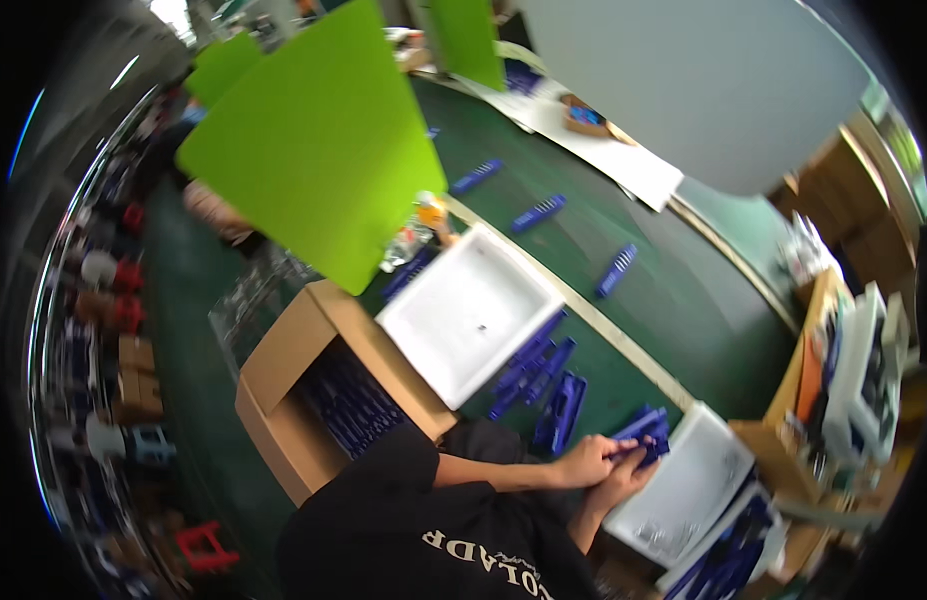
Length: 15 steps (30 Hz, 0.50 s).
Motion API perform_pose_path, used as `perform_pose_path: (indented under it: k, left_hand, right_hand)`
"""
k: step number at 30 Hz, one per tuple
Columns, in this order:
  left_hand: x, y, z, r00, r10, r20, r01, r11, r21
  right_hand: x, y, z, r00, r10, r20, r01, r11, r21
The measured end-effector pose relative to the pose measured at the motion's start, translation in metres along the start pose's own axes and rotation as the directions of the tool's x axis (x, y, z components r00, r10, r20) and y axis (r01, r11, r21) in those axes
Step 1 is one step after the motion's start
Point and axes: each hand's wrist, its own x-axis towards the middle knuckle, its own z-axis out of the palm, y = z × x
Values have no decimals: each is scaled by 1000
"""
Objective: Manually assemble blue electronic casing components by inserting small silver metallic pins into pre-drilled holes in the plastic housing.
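Both hands meet over the near edge of a white foam tray (692,470) at the lower right. My left hand (588,462) and my right hand (624,484) have their fingers closed around a blue plastic part (646,428). Its details are small and partly covered by the fingers, and whether it is one piece or two I cannot tell. Just left of the hands, several long blue plastic housings (561,412) lie in a loose pile on the green work surface. Small clear or silvery pieces sit in the foam tray.
An open cardboard box (274,440) packed with blue parts stands left of my arm. Beside it is another white foam tray (469,305) with a small dark bit. Blue units (617,270) lie spaced along the green belt. Green partitions (324,140) rise at upper left.
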Motion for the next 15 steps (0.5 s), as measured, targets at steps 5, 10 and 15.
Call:
perform_pose_path:
  k: [5,10,15]
  left_hand:
    - [3,6,-14,996,-85,-7,85,995,46]
    - [16,-52,-16,950,299,-89,-256,911,322]
    - [-8,27,-48,995,32,99,-32,999,7]
  right_hand:
    - [14,4,0,951,71,301,-82,996,22]
    - [14,-3,-3,967,-81,242,163,925,-344]
    - [30,6,-1,933,63,354,-96,993,76]
